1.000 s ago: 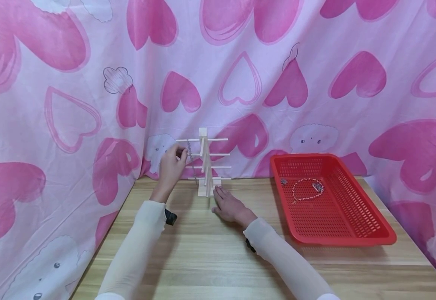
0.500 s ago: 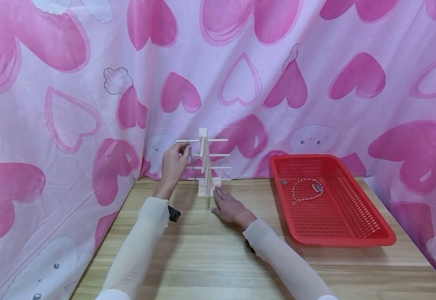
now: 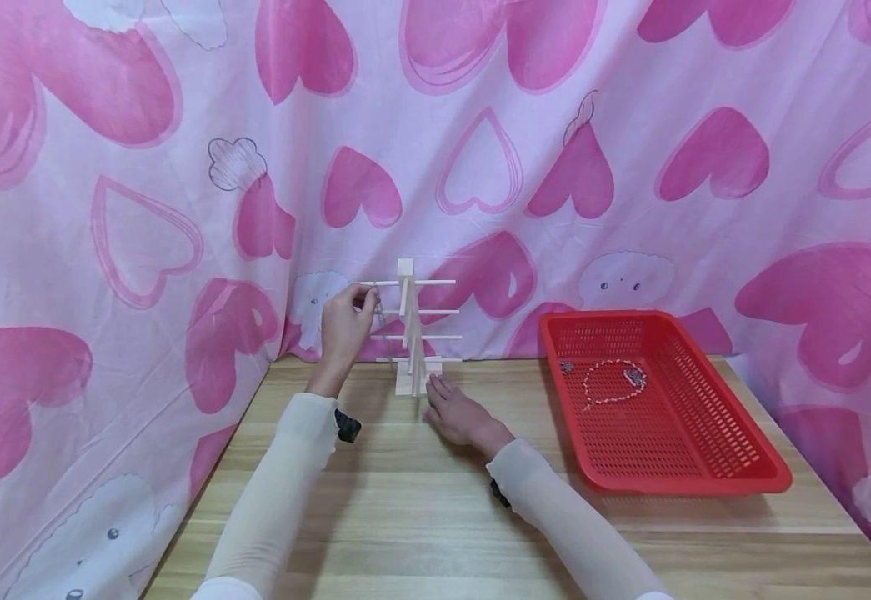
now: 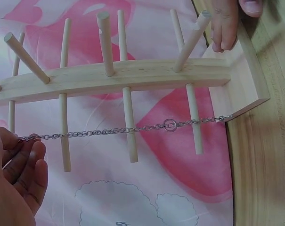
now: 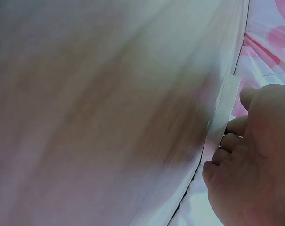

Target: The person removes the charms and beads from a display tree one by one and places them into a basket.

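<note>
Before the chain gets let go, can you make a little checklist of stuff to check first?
1. Left hand pinches the chain: ok.
2. Chain looped over the top peg: cannot tell.
3. Right hand steadies the stand's base: ok, fingers touch it.
4. Wooden stand upright: ok.
5. Chain hangs straight, no knots: ok.
6. Red basket out of the way, apart from the stand: ok.

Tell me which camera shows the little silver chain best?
The left wrist view: the chain stretches across the wooden rack, pinched by the left hand. The head view shows only a faint thread; the right wrist view shows none.
</note>
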